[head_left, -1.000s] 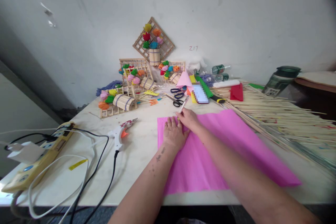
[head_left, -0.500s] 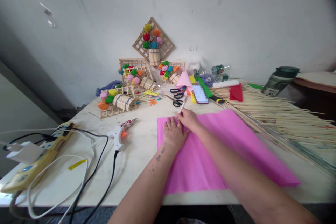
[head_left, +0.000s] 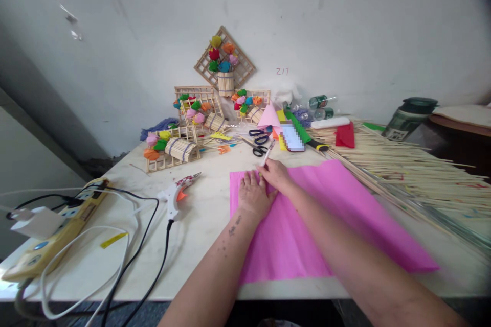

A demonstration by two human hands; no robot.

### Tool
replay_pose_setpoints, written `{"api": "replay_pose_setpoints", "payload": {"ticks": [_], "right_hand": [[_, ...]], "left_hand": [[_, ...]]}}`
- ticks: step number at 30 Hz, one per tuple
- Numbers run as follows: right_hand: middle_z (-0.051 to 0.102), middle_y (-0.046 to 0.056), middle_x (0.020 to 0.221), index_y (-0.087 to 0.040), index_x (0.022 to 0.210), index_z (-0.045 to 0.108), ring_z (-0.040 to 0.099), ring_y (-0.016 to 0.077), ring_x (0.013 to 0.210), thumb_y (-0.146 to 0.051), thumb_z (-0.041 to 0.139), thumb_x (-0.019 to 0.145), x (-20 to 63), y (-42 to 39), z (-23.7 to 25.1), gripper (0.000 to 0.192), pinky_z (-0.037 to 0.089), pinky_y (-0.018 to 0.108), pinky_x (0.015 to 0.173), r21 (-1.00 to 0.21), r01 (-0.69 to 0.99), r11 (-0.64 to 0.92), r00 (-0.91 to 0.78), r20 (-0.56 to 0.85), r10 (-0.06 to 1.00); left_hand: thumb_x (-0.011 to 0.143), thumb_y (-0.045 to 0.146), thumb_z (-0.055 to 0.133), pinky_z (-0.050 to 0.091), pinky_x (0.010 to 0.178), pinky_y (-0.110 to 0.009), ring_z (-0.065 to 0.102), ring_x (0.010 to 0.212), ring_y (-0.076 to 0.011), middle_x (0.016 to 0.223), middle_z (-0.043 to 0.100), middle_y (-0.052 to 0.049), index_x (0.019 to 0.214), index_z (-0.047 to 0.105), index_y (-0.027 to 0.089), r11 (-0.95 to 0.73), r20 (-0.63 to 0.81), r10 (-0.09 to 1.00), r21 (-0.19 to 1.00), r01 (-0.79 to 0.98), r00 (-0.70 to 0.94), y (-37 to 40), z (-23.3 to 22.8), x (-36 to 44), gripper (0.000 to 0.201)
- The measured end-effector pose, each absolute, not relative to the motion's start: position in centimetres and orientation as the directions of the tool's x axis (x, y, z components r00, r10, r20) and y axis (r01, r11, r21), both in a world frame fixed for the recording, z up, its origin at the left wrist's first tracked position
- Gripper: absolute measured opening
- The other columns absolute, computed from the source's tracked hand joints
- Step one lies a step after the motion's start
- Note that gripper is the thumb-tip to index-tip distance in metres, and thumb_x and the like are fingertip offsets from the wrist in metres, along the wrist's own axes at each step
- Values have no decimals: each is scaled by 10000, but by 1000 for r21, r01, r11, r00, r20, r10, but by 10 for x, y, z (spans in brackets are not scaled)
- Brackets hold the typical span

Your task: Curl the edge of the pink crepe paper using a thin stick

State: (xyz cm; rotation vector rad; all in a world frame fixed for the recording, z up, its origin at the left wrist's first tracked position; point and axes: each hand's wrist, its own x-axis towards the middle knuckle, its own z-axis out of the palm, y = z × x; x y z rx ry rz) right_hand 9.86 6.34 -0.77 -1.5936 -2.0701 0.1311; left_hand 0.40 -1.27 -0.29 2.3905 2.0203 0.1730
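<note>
A large sheet of pink crepe paper lies on the table in front of me. My left hand rests flat on its upper left part, fingers stretched out and pointing away from me. Close against those fingertips, my right hand is closed around a slim whitish pen, whose upper end slants up and to the right. The pen's lower tip is hidden by the fingers. Just beyond the pen lies a pair of scissors with dark handles.
A glue gun lies to the left, beside a power strip and loose cables. Lattice panels with paper flowers stand at the back. Many thin sticks spread over the right side, near a dark flask.
Almost nothing differs. Both hands keep their places on the pink paper, and the pen stays in my right hand.
</note>
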Motion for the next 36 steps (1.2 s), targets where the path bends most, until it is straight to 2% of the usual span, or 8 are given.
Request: {"api": "replay_pose_setpoints", "payload": {"ticks": [18, 27, 36], "right_hand": [[662, 52, 753, -176, 792, 619, 570, 148, 660, -407, 470, 768, 100, 63, -7, 276, 319, 221, 540, -408, 857, 314, -180, 334, 925], [648, 46, 670, -168, 761, 613, 560, 140, 613, -451, 452, 773, 103, 67, -12, 325, 335, 217, 540, -516, 810, 279, -89, 362, 928], [661, 56, 705, -179, 789, 632, 575, 160, 647, -474, 439, 781, 102, 67, -12, 352, 328, 232, 542, -440, 851, 286, -111, 380, 918]], "left_hand": [[805, 604, 218, 199, 1013, -452, 183, 1285, -327, 1396, 250, -172, 1352, 239, 115, -171, 49, 985, 79, 982, 168, -15, 2, 4, 734], [798, 618, 209, 206, 1013, -451, 197, 1280, -328, 1395, 257, -167, 1339, 279, 114, -178, 62, 983, 83, 981, 173, -15, 2, 3, 743], [795, 624, 196, 200, 1013, -457, 196, 1280, -325, 1392, 264, -167, 1336, 285, 122, -180, 67, 982, 95, 979, 174, -14, 0, 2, 743]]}}
